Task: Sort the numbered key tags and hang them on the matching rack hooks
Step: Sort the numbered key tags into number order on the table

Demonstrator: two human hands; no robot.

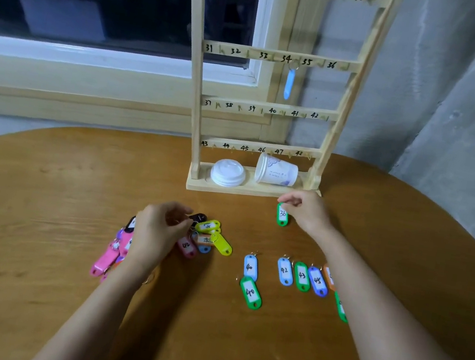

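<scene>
With only one blue tag (289, 83) hanging on the rack (197, 80) beyond, the right hand (307, 211) is pinching tag 36 (282, 216) beneath its fingertips while the left hand (160, 229) is curling over the pile (212, 235), grip unclear.

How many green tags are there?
4 green tags: one pinched by the right hand by the rack, one marked 43 in the row, one marked 40 nearer, one half under the right arm. The pile may hide more.

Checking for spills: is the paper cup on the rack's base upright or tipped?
Tipped: the paper cup lies on its side on the rack base, mouth toward the white lids.
</scene>
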